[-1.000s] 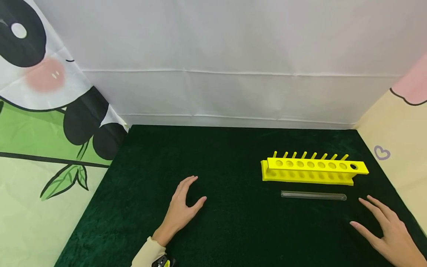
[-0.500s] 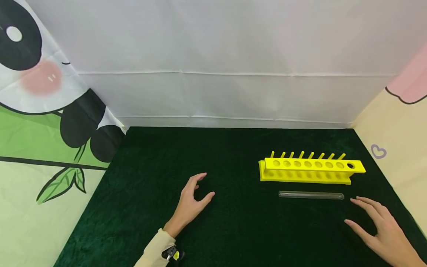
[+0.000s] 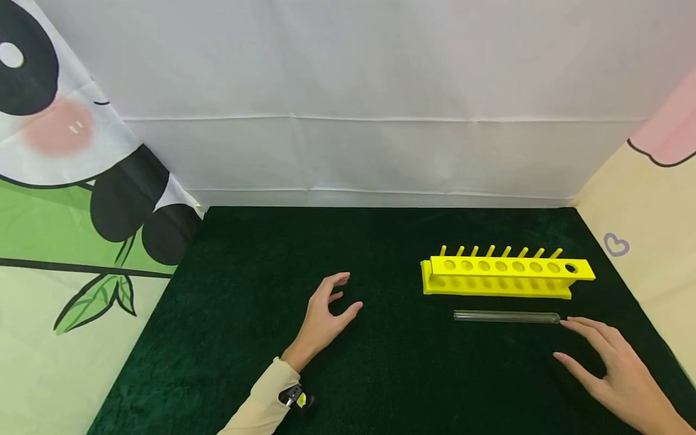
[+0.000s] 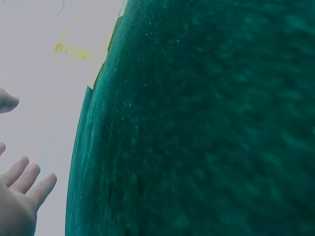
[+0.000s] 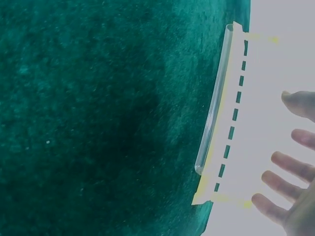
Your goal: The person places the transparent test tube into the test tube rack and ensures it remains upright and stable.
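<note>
The right hand (image 3: pixel 614 368) hovers over the dark green tabletop (image 3: pixel 391 374) at about 4 o'clock, fingers spread and straight, holding nothing; its longest fingertip sits just beside the rounded end of the test tube (image 3: pixel 507 316), and whether they touch cannot be told. The left hand (image 3: pixel 325 317) is at about 7 o'clock, fingers loosely curled and apart, also holding nothing.

The yellow rack (image 3: pixel 505 275) stands just behind the tube, toward 2 o'clock, with all of its holes unfilled.

Since a second ago both hands have crept forward: the right one nearer the tube's end, the left one up and toward the middle. Tube and rack have stayed put.

The tube is clear glass, lying flat, parallel to the rack, and looks to have nothing in it.
</note>
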Demonstrator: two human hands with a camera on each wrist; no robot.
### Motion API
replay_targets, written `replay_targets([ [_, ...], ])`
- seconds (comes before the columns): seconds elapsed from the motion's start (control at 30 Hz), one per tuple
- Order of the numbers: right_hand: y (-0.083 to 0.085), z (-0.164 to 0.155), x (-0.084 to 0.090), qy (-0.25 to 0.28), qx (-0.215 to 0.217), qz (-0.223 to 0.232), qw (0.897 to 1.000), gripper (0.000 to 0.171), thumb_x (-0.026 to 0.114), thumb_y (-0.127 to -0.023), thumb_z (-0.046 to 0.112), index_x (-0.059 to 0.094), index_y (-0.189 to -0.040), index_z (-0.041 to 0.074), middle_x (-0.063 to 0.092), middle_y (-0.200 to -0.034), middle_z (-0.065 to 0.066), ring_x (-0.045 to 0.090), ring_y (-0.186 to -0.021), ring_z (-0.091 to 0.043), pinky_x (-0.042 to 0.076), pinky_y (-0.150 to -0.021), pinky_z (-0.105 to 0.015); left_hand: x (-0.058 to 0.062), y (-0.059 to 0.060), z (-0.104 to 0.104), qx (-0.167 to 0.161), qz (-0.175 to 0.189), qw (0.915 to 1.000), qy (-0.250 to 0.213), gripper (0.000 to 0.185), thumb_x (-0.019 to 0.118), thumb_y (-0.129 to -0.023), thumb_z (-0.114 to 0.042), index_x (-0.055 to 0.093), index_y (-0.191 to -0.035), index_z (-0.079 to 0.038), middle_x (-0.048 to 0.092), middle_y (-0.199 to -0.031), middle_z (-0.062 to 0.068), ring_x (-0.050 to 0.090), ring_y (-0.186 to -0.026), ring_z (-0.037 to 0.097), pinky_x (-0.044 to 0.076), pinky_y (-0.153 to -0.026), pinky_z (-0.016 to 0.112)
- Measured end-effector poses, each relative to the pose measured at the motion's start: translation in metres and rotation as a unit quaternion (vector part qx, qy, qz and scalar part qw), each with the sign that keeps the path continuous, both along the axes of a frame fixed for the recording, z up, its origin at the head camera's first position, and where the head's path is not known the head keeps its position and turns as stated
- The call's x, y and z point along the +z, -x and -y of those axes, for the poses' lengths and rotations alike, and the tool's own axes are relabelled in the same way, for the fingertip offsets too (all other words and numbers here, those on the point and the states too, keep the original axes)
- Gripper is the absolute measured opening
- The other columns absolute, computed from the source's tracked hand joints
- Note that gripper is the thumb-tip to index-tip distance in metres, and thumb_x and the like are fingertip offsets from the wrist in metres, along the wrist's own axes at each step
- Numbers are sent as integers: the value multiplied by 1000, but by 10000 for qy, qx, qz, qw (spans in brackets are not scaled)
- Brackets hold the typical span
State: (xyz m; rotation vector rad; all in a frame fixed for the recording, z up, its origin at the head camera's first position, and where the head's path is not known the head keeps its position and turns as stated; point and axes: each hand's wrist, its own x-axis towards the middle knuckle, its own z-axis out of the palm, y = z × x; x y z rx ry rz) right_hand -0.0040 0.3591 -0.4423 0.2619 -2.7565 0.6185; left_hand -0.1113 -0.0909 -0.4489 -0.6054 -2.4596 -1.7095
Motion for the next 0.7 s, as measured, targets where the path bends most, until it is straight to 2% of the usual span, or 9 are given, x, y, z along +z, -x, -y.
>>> replay_targets([
  [0.07, 2, 2, 2, -32, 23, -8, 10000, 61, 82, -70, 10, 54, -123, 1, 49, -121, -21, 40, -107, -41, 32, -87, -65, -2, 4, -3, -37, 36, 10000, -42, 53, 69, -86, -7, 44, -133, -2, 48, -131, 18, 46, -122, 36, 43, -97, 53],
  [0.17, 4, 5, 3, -47, 85, -36, 9999, 61, 82, -69, 9, 55, -122, 2, 50, -122, -20, 41, -107, -39, 33, -87, -63, -15, 13, -8, -87, 88, 9999, -82, 55, 70, -86, -9, 44, -134, -5, 47, -132, 19, 46, -123, 34, 43, -97, 53],
  [0.27, 6, 6, 3, -95, 138, -119, 9998, 61, 83, -67, 9, 56, -121, 5, 51, -122, -16, 42, -107, -35, 33, -98, -49, -30, 22, -13, -140, 93, 9998, -114, 57, 71, -85, -13, 44, -135, -9, 47, -133, 18, 46, -123, 30, 43, -97, 51],
  [0.3, 7, 6, 3, -117, 164, -162, 9997, 61, 84, -66, 9, 57, -121, 6, 51, -122, -14, 43, -106, -33, 31, -101, -40, -33, 24, -15, -159, 89, 9998, -108, 57, 71, -85, -15, 44, -135, -11, 47, -133, 17, 47, -123, 28, 44, -97, 49],
  [0.37, 8, 6, 2, -163, 208, -234, 9994, 62, 85, -64, 9, 58, -120, 7, 52, -121, -12, 44, -106, -30, 25, -101, -21, -36, 28, -20, -212, 52, 9997, -78, 56, 71, -86, -19, 44, -135, -15, 48, -133, 14, 47, -123, 23, 45, -96, 46],
  [0.4, 9, 6, 3, -184, 239, -252, 9992, 62, 85, -64, 10, 58, -120, 7, 52, -121, -11, 44, -105, -29, 24, -99, -19, -37, 29, -22, -245, 28, 9997, -69, 55, 71, -86, -20, 44, -134, -16, 48, -133, 14, 47, -123, 21, 45, -96, 45],
  [0.6, 15, 8, 2, -188, 385, -236, 9988, 60, 84, -66, 13, 59, -121, 8, 54, -119, -10, 45, -104, -28, 26, -98, -19, -41, 37, -37, -398, -36, 9992, 24, 53, 69, -87, -29, 44, -134, -22, 48, -134, 12, 46, -121, 14, 47, -95, 40],
  [0.7, 19, 9, 0, -193, 441, -271, 9985, 60, 85, -65, 12, 60, -119, 9, 55, -116, -7, 46, -103, -23, 20, -94, -7, -43, 40, -44, -438, -32, 9990, 49, 53, 69, -87, -30, 44, -133, -22, 49, -134, 12, 47, -120, 13, 47, -95, 38],
])
